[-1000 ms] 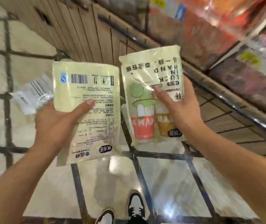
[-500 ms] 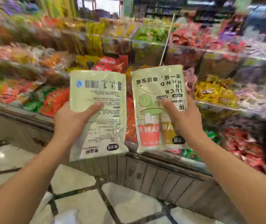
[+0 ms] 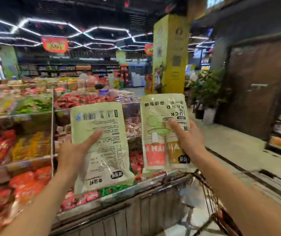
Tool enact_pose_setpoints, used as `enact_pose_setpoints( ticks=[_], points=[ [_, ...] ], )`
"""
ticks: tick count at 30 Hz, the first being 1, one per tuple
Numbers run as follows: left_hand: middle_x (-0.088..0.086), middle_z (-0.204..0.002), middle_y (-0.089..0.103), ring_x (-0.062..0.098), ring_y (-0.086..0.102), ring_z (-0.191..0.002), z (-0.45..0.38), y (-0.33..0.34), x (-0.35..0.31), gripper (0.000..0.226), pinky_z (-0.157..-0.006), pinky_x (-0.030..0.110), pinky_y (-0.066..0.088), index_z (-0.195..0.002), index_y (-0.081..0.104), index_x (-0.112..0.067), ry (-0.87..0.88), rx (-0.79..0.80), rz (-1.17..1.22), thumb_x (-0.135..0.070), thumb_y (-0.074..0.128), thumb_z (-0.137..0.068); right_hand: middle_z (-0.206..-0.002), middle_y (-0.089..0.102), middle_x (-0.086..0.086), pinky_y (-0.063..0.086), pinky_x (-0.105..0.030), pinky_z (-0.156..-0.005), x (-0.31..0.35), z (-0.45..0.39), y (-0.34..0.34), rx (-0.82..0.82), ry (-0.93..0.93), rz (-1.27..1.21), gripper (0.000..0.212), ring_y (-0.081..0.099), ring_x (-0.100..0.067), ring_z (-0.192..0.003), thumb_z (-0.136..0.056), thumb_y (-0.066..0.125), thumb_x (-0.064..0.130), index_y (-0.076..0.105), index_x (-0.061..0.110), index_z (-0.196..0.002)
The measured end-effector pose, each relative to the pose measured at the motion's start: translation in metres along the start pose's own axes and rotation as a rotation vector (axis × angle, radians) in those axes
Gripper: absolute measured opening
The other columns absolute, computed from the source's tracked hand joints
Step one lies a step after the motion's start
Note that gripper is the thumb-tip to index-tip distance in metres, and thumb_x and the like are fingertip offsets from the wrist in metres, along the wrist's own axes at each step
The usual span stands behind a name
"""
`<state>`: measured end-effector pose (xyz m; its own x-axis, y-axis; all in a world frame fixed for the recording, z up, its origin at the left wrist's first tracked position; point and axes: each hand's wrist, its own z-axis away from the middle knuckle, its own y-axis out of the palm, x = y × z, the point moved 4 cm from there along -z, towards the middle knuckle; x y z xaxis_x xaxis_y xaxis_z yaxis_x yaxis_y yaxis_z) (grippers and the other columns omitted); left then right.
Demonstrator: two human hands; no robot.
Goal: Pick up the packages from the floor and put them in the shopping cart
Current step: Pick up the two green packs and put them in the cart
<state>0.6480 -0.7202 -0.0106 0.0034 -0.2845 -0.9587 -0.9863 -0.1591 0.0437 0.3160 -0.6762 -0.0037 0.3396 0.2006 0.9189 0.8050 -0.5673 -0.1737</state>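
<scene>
I hold two pale green packages up at chest height, both upside down. My left hand (image 3: 75,153) grips the left package (image 3: 102,145) by its left edge, thumb across its printed back with the barcode. My right hand (image 3: 186,140) grips the right package (image 3: 158,126), thumb over its front with the cup pictures. Below my right forearm, the wire rim of the shopping cart (image 3: 208,193) shows at lower right, beneath and to the right of the right package.
A wood-panelled display bin (image 3: 119,217) full of red and green snack packs stands straight ahead and to the left. A yellow pillar (image 3: 169,53) and a potted plant (image 3: 206,92) stand beyond. Tiled aisle floor (image 3: 235,147) runs along the right beside a dark wall.
The view swung up from the floor to the shelves and then to the store aisle. Both hands kept their packages raised. The cart's rim came into sight at lower right.
</scene>
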Motion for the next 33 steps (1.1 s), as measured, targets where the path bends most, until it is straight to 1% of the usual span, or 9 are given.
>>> enact_pose_setpoints(
  ticks=[2, 4, 6, 8, 11, 15, 22, 28, 33],
  points=[
    [-0.023, -0.064, 0.070, -0.014, 0.061, -0.044, 0.029, 0.060, -0.019, 0.012, -0.045, 0.004, 0.044, -0.096, 0.071, -0.017, -0.006, 0.079, 0.016, -0.019, 0.081, -0.088, -0.111, 0.074, 0.005, 0.057, -0.037, -0.082, -0.015, 0.003, -0.066, -0.065, 0.060, -0.019, 0.044, 0.071, -0.017, -0.098, -0.086, 0.072, 0.063, 0.063, 0.031, -0.113],
    [-0.015, -0.069, 0.073, -0.012, 0.062, -0.045, 0.044, 0.119, -0.018, 0.020, -0.049, 0.004, 0.047, -0.096, 0.073, -0.018, -0.002, 0.154, 0.028, -0.027, 0.085, -0.083, -0.105, 0.073, 0.007, 0.058, -0.037, -0.083, -0.028, 0.007, -0.135, -0.129, 0.070, -0.009, 0.033, 0.072, -0.017, -0.099, -0.087, 0.074, 0.059, 0.061, 0.034, -0.105],
    [-0.007, -0.080, 0.080, 0.004, 0.077, -0.067, 0.059, 0.178, -0.011, 0.057, -0.074, 0.026, 0.064, -0.095, 0.080, -0.018, -0.038, 0.251, 0.082, -0.057, 0.096, -0.057, -0.103, 0.075, 0.007, 0.058, -0.035, -0.078, -0.042, 0.010, -0.202, -0.201, 0.055, 0.067, 0.044, 0.072, -0.016, -0.096, -0.085, 0.073, 0.063, 0.067, 0.030, -0.112],
    [-0.002, -0.089, 0.083, 0.023, 0.080, -0.085, 0.083, 0.237, -0.006, 0.082, -0.091, 0.049, 0.062, -0.095, 0.083, -0.020, -0.080, 0.286, 0.101, -0.073, 0.095, -0.034, -0.105, 0.076, 0.005, 0.060, -0.040, -0.080, -0.057, 0.016, -0.268, -0.262, 0.055, 0.131, 0.066, 0.073, -0.018, -0.096, -0.076, 0.070, 0.076, 0.068, 0.026, -0.120],
    [-0.005, -0.083, 0.082, 0.024, 0.080, -0.082, 0.130, 0.329, -0.010, 0.067, -0.089, 0.045, 0.061, -0.094, 0.081, -0.021, -0.113, 0.384, 0.103, -0.063, 0.094, -0.043, -0.112, 0.073, 0.009, 0.058, -0.045, -0.089, -0.080, 0.021, -0.362, -0.343, 0.096, 0.146, 0.068, 0.070, -0.017, -0.103, -0.073, 0.068, 0.079, 0.066, 0.031, -0.122],
    [0.001, -0.090, 0.083, 0.027, 0.081, -0.082, 0.187, 0.437, -0.009, 0.046, -0.091, 0.051, 0.061, -0.097, 0.081, -0.019, -0.146, 0.523, 0.123, -0.047, 0.094, -0.062, -0.107, 0.069, 0.016, 0.051, -0.030, -0.075, -0.103, 0.029, -0.469, -0.414, 0.141, 0.165, 0.054, 0.066, -0.007, -0.097, -0.084, 0.069, 0.069, 0.062, 0.031, -0.123],
    [0.007, -0.085, 0.082, 0.029, 0.081, -0.074, 0.254, 0.597, 0.002, 0.054, -0.081, 0.049, 0.063, -0.107, 0.074, -0.009, -0.193, 0.673, 0.102, -0.044, 0.091, -0.070, -0.099, 0.064, 0.019, 0.044, -0.022, -0.063, -0.152, 0.038, -0.610, -0.567, 0.221, 0.172, 0.052, 0.061, -0.001, -0.085, -0.089, 0.071, 0.059, 0.056, 0.027, -0.126],
    [-0.002, -0.073, 0.079, 0.017, 0.079, -0.064, 0.273, 0.719, 0.040, 0.043, -0.063, 0.034, 0.060, -0.093, 0.072, -0.018, -0.215, 0.711, 0.098, -0.045, 0.092, -0.066, -0.103, 0.070, 0.011, 0.050, -0.025, -0.065, -0.213, 0.006, -0.690, -0.613, 0.268, 0.170, 0.048, 0.068, -0.006, -0.088, -0.088, 0.072, 0.056, 0.060, 0.024, -0.123],
    [0.007, -0.098, 0.082, 0.028, 0.081, -0.082, 0.262, 0.821, 0.089, 0.076, -0.079, 0.050, 0.065, -0.114, 0.076, -0.015, -0.274, 0.769, 0.078, -0.060, 0.095, -0.056, -0.113, 0.075, 0.003, 0.062, -0.048, -0.087, -0.280, -0.070, -0.737, -0.561, 0.304, 0.152, 0.053, 0.075, -0.021, -0.098, -0.072, 0.077, 0.070, 0.062, 0.038, -0.112]
  ],
)
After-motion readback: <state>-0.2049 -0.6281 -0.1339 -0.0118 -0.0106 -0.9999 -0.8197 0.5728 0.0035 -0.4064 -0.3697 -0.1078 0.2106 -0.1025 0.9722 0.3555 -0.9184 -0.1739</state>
